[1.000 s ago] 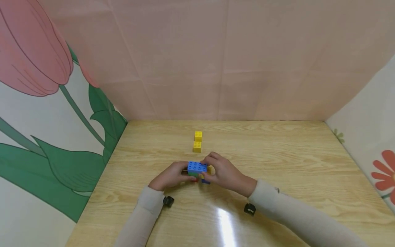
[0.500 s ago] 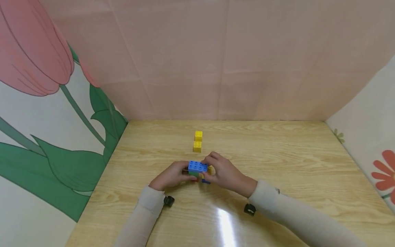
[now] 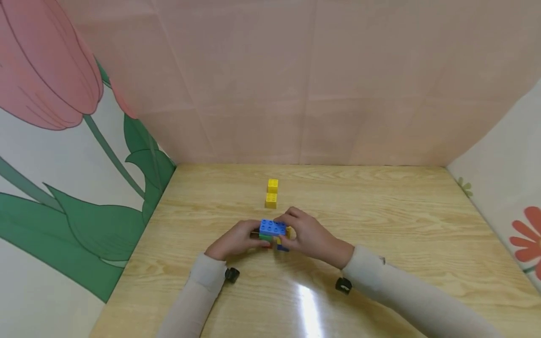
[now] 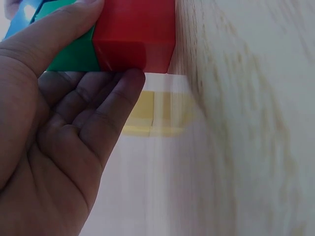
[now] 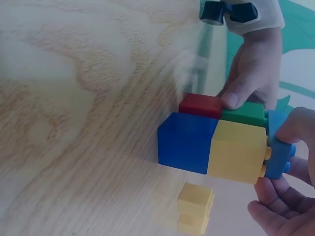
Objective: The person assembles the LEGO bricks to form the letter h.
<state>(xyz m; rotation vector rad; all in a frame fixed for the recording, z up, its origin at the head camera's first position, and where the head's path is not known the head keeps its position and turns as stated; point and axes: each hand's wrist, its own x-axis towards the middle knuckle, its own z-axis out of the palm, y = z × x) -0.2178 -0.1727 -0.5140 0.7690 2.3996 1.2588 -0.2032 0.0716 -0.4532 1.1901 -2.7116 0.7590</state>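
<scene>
My left hand [image 3: 236, 237] grips a two-brick stack from the left, its thumb over a red toy brick [image 4: 135, 29] and the green toy brick [image 5: 243, 113] above it. Right beside that stack is another, a dark blue toy brick [image 5: 187, 142] under a yellow one [image 5: 236, 150]. A long light blue toy brick [image 3: 270, 227] lies across the top of the green and yellow bricks, studs up. Some of the yellow brick's studs show beside it. My right hand [image 3: 310, 234] pinches the light blue brick at its right end between thumb and fingers.
Two small yellow bricks [image 3: 271, 201] stand one behind the other on the wooden table [image 3: 380, 211], beyond the hands. A pink cloth wall [image 3: 304, 94] rises at the table's back edge, with flower-printed panels at both sides. Black cameras hang at both wrists.
</scene>
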